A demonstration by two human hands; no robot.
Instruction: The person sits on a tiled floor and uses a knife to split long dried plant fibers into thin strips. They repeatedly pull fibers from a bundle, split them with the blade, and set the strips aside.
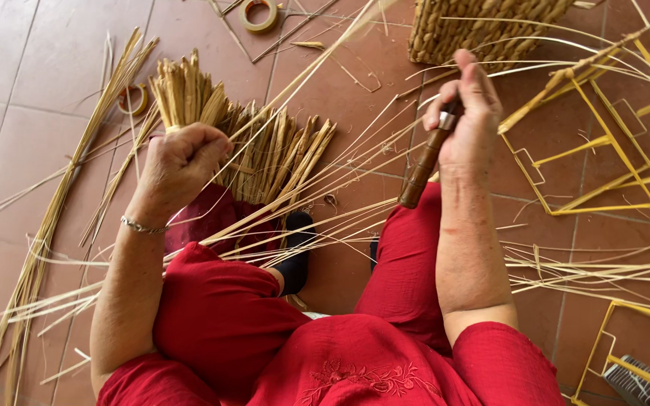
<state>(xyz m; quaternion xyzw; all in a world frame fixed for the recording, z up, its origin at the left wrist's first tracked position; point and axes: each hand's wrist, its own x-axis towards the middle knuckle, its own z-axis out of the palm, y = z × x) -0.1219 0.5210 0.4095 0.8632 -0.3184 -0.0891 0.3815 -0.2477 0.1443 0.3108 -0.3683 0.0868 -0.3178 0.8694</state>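
Two fists: left hand (182,162) fingers grip straw strips (325,192); right hand (466,113) fingers clasp wooden-handled tool (424,165), basket (483,26) edge near.

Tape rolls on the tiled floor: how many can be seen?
2: one yellowish ring-shaped tape roll at the top edge, another tape roll left, beside the straw bundles. More may be hidden.
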